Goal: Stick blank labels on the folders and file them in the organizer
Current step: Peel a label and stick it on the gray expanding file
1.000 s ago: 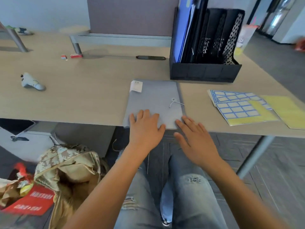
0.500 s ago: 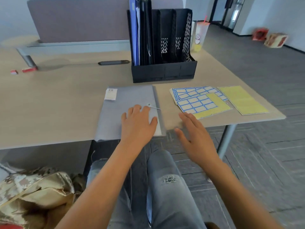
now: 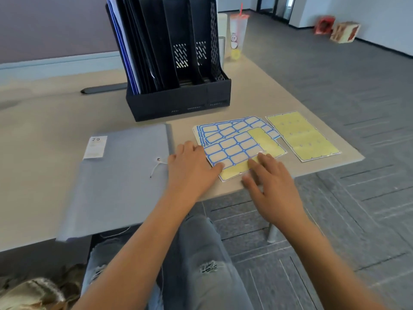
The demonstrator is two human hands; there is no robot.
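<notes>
Both hands flat, fingers spread: left hand (image 3: 192, 170) & right hand (image 3: 271, 177) on thin, floppy label sheet (image 3: 240, 151); prob. peel at a corner.

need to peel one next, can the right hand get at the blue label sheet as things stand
Probably yes. The right hand already lies with open fingers on the near edge of the top blue label sheet, nothing lying between them; the left hand touches the sheet's left edge.

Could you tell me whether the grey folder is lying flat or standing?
Flat: the grey folder lies closed on the desk.
</notes>
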